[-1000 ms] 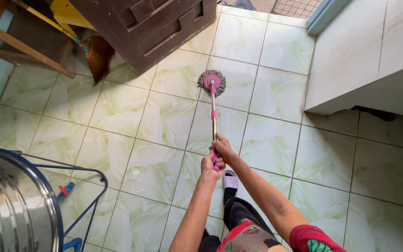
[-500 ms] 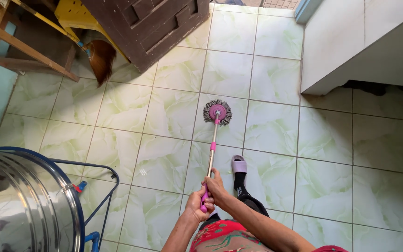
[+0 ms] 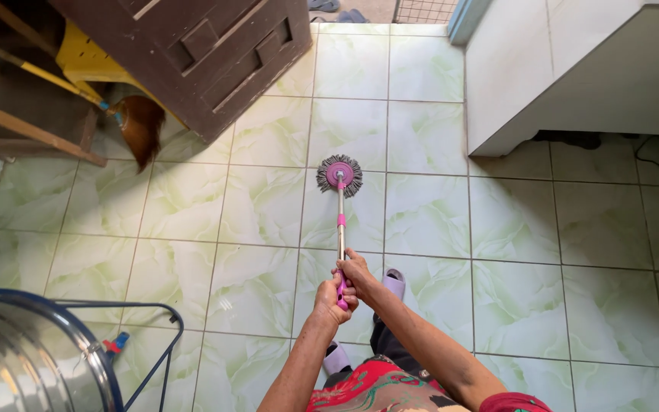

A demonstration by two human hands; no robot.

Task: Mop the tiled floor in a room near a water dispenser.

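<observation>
While clenched in both hands, left hand (image 3: pixel 332 296), right hand (image 3: pixel 357 271): pink-handled mop (image 3: pixel 339 174), grey-fringed round head.

Both hands are on the mop handle (image 3: pixel 340 229): the right hand (image 3: pixel 356 271) grips higher up, the left hand (image 3: pixel 331 300) wraps just below it. The round mop head (image 3: pixel 339 175) sits flat on the pale green floor tiles (image 3: pixel 261 206). A dark wooden cabinet (image 3: pixel 200 53) stands beyond, a brown broom (image 3: pixel 140 126) leans beside it, and a steel drum (image 3: pixel 17 358) sits nearby.
</observation>
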